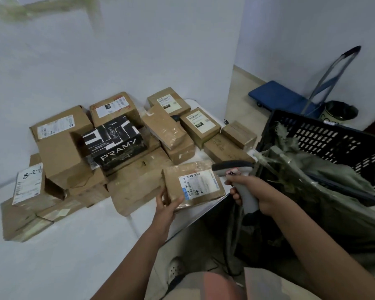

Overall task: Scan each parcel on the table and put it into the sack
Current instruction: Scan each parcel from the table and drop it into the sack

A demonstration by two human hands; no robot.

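My left hand (168, 202) grips the near left corner of a flat brown parcel (193, 185) with a white label facing up, at the table's right front edge. My right hand (256, 193) holds a grey handheld scanner (234, 167) by its handle, its head just right of the parcel's label. A grey-green sack (325, 204) hangs open to the right of the table, beside my right hand. Several more brown cardboard parcels (63, 148) and a black "PRAMY" box (115, 144) are piled on the white table (74, 245).
A black plastic crate (333, 137) stands behind the sack. Farther back on the floor are a blue hand trolley (284, 98) and a small bin (338, 111). White walls close the table's far side. My foot in a white shoe (175, 267) shows below the table edge.
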